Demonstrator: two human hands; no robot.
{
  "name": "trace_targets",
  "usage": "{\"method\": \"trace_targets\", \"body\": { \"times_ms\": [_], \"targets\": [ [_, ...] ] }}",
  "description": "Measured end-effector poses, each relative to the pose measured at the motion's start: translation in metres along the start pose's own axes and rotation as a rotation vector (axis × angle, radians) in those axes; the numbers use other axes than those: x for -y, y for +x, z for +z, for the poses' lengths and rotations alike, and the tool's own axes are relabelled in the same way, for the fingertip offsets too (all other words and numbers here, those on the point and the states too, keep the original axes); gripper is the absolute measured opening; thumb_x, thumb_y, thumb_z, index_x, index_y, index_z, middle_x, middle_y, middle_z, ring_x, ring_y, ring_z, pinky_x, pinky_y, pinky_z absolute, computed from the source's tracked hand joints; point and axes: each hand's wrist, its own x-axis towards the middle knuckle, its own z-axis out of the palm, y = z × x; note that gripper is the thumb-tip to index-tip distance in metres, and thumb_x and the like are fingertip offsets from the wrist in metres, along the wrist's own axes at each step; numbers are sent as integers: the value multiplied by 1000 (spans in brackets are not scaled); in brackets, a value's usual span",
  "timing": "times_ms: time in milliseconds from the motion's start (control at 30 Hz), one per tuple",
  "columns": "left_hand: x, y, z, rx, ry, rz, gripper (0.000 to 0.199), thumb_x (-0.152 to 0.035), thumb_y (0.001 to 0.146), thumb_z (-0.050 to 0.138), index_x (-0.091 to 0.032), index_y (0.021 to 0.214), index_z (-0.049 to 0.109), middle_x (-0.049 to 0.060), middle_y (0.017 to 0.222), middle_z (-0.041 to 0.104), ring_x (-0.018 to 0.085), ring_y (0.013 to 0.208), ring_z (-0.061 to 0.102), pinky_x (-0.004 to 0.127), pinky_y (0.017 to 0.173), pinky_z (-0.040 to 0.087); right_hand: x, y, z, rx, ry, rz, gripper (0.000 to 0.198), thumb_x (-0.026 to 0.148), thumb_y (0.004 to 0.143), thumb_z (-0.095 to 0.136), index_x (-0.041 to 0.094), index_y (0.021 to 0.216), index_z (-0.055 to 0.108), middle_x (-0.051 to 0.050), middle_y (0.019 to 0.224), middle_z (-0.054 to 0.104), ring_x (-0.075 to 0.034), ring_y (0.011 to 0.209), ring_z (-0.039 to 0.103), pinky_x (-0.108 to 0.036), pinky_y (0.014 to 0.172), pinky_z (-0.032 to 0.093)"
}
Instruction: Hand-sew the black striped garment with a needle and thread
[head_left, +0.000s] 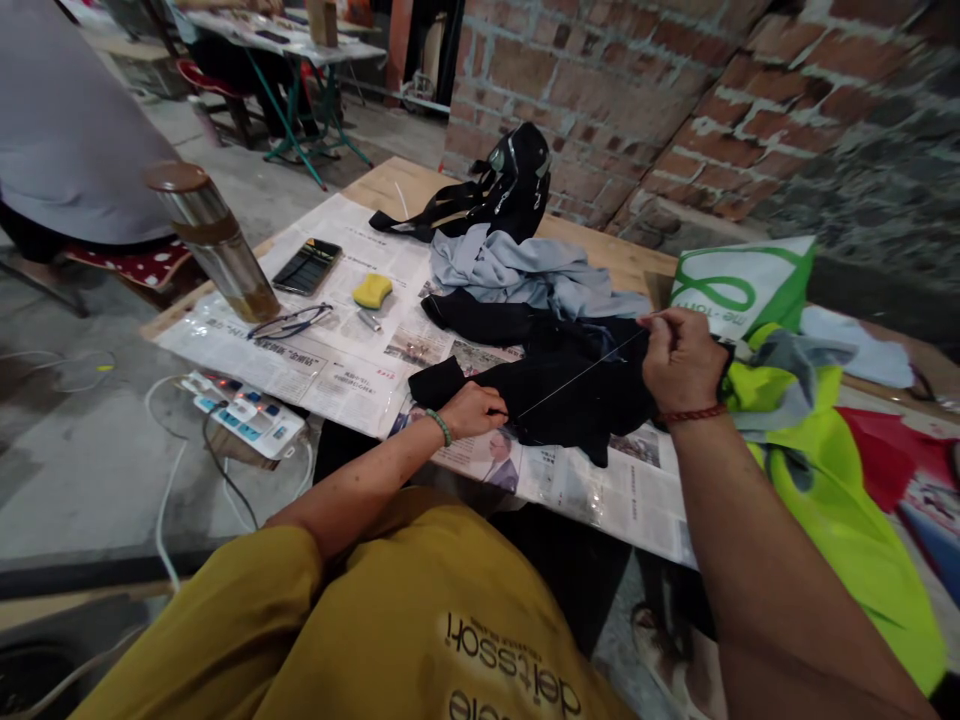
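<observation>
A black garment point(570, 390) lies spread on the newspaper-covered table in front of me. My left hand point(474, 410), with a green bead bracelet at the wrist, is closed on the garment's near edge, fingers pinching the cloth. My right hand point(681, 358) is raised to the right above the garment, thumb and fingers pressed together. A thin pale thread point(581, 375) runs taut and slanting from the cloth beside my left hand up to my right fingertips. Whether a needle is in those fingertips is too small to see. Grey-blue cloth point(525, 265) lies crumpled behind the garment.
Left on the table are a tea bottle point(214, 240), phone point(307, 267), yellow sponge point(372, 291) and glasses point(291, 322). A black bag point(517, 175) stands behind. A neon-yellow garment point(825, 470) and green-white bag point(742, 285) lie right. A power strip point(244, 412) is below left.
</observation>
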Motion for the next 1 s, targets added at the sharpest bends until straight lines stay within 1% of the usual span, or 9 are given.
{"method": "trace_targets", "body": {
  "times_ms": [167, 367, 467, 567, 600, 700, 767, 900, 1000],
  "targets": [
    [0, 0, -1, 0, 7, 17, 15, -21, 77, 58, -15, 76, 72, 1, 71, 66, 9, 63, 59, 19, 63, 44, 1, 2, -5, 23, 22, 61, 26, 38, 93, 35, 22, 102, 54, -10, 102, 64, -22, 91, 60, -35, 79, 42],
    [0, 0, -1, 5, 26, 16, 14, -21, 77, 59, -15, 75, 72, 1, 71, 66, 9, 63, 59, 19, 64, 44, 0, 8, -12, 47, 92, 87, 21, 39, 94, 35, 32, 106, 50, -3, 106, 63, -21, 96, 57, -35, 84, 39],
    [-1, 0, -2, 2, 36, 26, 14, -21, 77, 60, -14, 76, 72, 3, 72, 67, 10, 65, 60, 20, 65, 44, 3, 9, -8, -35, 87, 114, 22, 38, 93, 36, 27, 102, 52, -6, 102, 64, -21, 94, 57, -36, 84, 39],
    [-2, 0, -3, 7, 52, 32, 14, -21, 77, 59, -14, 77, 72, 2, 72, 67, 10, 65, 60, 20, 66, 44, 17, -12, 11, -101, 124, 195, 24, 36, 91, 38, 19, 94, 53, -8, 87, 66, -19, 85, 61, -34, 79, 42],
    [-3, 0, -3, 10, 57, 35, 15, -21, 77, 59, -15, 77, 72, 2, 71, 67, 10, 64, 60, 20, 65, 44, 25, -25, 19, -42, 180, 233, 23, 36, 90, 38, 19, 91, 53, -5, 81, 65, -17, 77, 62, -32, 74, 44],
    [-4, 0, -4, 11, 75, 33, 16, -21, 78, 57, -15, 77, 72, 2, 70, 66, 10, 62, 59, 20, 63, 43, 47, -70, 48, 252, 386, 288, 23, 38, 87, 41, 19, 85, 53, 0, 66, 62, -12, 53, 57, -25, 56, 44],
    [-5, 0, -5, 15, 92, 30, 16, -21, 78, 57, -16, 76, 72, 2, 70, 66, 10, 63, 59, 20, 63, 42, 52, -97, 63, 330, 470, 354, 26, 41, 85, 42, 18, 87, 54, 0, 64, 61, -10, 48, 54, -23, 51, 43],
    [-8, -2, -6, 86, 112, 56, 15, -22, 78, 57, -17, 81, 71, 2, 79, 68, 10, 71, 60, 23, 72, 40, 30, -117, 72, 257, 485, 550, 30, 46, 83, 43, 18, 85, 53, 0, 63, 60, -10, 45, 52, -23, 49, 43],
    [-11, -3, -5, 154, 190, 90, 17, -28, 78, 59, -21, 88, 69, 1, 88, 68, 12, 79, 60, 29, 83, 34, 9, -114, 70, 218, 430, 610, 31, 48, 82, 44, 18, 84, 54, 0, 62, 60, -10, 45, 52, -23, 51, 43]
  ]
}}
